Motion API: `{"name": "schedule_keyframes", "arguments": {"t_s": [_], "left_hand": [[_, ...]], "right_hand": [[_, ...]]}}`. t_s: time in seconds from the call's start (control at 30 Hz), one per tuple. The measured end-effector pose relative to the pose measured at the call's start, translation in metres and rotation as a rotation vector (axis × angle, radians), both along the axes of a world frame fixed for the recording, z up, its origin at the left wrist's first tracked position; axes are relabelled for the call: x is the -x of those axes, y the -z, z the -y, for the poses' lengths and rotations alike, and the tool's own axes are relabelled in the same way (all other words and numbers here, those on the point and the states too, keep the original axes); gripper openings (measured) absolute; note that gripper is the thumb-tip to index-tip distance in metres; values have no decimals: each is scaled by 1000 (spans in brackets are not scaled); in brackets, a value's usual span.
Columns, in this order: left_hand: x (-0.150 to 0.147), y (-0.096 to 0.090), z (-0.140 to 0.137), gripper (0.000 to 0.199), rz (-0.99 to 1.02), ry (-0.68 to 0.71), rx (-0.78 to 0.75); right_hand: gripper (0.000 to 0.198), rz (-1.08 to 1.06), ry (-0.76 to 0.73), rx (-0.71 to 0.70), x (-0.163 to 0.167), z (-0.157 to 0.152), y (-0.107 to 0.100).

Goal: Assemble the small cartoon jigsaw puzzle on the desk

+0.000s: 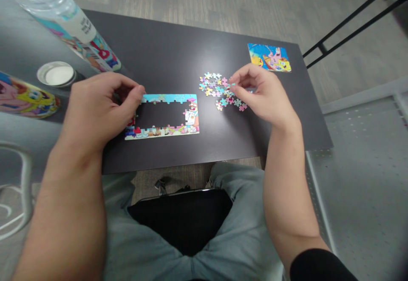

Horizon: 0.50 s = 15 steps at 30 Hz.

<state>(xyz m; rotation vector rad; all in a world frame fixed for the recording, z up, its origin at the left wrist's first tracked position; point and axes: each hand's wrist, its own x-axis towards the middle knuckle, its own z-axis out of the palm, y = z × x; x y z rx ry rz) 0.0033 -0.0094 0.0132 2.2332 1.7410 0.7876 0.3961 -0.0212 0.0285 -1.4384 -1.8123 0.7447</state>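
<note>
A jigsaw border (pixel 192 121) lies on the dark tabletop, its edge pieces joined in a rectangle around a bare middle. My left hand (pixel 102 106) rests at its upper left corner with curled fingers and thumb drawn in. That hand covers part of the border's left side, and whatever it may hold is hidden. To the right, loose puzzle pieces (pixel 219 90) lie in a pile. Over the pile's right side, my right hand (pixel 263 96) pinches a small puzzle piece (pixel 232 85) between thumb and forefinger; its picture is too small to read.
A finished-looking cartoon puzzle (pixel 270 58) lies at the table's far right. At left stand a clear-topped printed tube (pixel 79 30), a round lid (pixel 59 75) and another cartoon tube (pixel 28 96). A black bag (pixel 185 217) sits between my legs; a white cable (pixel 27 179) is at lower left.
</note>
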Motion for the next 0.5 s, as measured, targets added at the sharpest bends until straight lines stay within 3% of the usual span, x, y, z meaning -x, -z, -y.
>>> {"name": "schedule_keyframes", "arguments": {"t_s": [0.27,0.5], "left_hand": [[-5,-2,5,42,32,35,31],[-5,0,7,34,89,66,17]], "right_hand": [[14,-219,-263,29,61,-11,10],[11,-219,-292,195,78,-11,19]]}}
